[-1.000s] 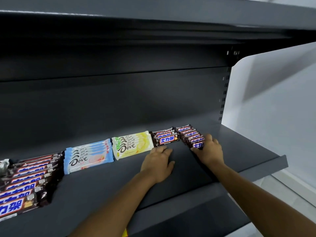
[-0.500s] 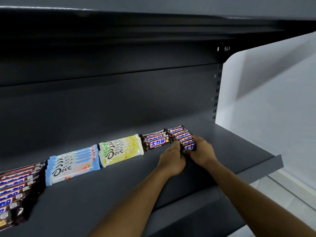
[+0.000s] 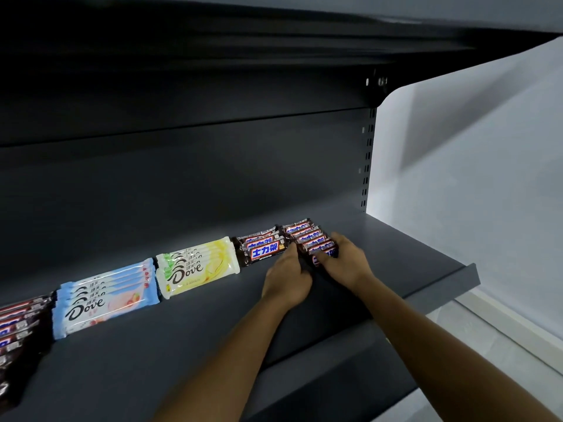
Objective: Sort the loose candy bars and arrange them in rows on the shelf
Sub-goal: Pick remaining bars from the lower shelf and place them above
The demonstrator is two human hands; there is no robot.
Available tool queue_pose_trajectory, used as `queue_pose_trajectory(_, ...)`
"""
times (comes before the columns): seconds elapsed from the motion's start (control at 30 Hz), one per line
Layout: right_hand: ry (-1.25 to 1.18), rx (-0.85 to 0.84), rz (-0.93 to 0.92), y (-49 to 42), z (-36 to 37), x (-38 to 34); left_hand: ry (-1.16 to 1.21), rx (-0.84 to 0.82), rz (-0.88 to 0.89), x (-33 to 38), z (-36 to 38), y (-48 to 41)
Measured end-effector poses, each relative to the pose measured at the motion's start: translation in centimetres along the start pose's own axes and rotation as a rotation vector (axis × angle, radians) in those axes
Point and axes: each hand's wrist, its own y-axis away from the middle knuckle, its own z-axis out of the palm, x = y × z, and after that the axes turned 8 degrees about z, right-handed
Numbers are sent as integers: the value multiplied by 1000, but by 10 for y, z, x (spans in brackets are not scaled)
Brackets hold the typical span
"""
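Head view. The dark metal shelf (image 3: 182, 360) carried five groups of bars running from 8 o'clock up toward 3 o'clock across the frame: a Snickers row at the left edge (image 3: 18, 324), a stack of blue Dove bars (image 3: 103, 300), a stack of yellow Dove bars (image 3: 198, 263), a short Snickers stack (image 3: 262, 246), and the right Snickers row (image 3: 304, 236). Each group touched or nearly touched its neighbour, the labels facing up and outward, presumably so that brands read from the aisle.

Both hands met at the near end of the right Snickers row, at about 4 o'clock from frame centre. The right hand (image 3: 347, 263) lay over the front bars with fingers curled across the nearest wrapper, holding it. The left hand (image 3: 286, 278) was seen from its back, fingers bent toward the row's 9 o'clock side. Its tips were hidden, so whether it pinched a bar or only pressed could not be told.

Judgement: the hands bracketed the row from both sides to square the front bars against those behind. The sorting looked nearly done, with no loose bar visible on the shelf.
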Motion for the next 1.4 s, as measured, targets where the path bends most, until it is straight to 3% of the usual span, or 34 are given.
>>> queue_pose_trajectory(0.3,60,-49,-180,-46,-8,5,-26,244,22,16,19,-28)
queue_pose_trajectory(0.47,124,-168,-232,-81,-16,4,-163,79,-63,17,28,-35)
queue_pose_trajectory(0.6,282,-232,-398,-101,-9,1,-397,36,-24,19,31,-33)
queue_pose_trajectory(0.8,487,-347,-596,-110,2,-9,-442,-20,-48,22,31,-38)
queue_pose_trajectory(1.4,515,-248,-519,-118,6,-4,-586,-112,-92,25,31,-39)
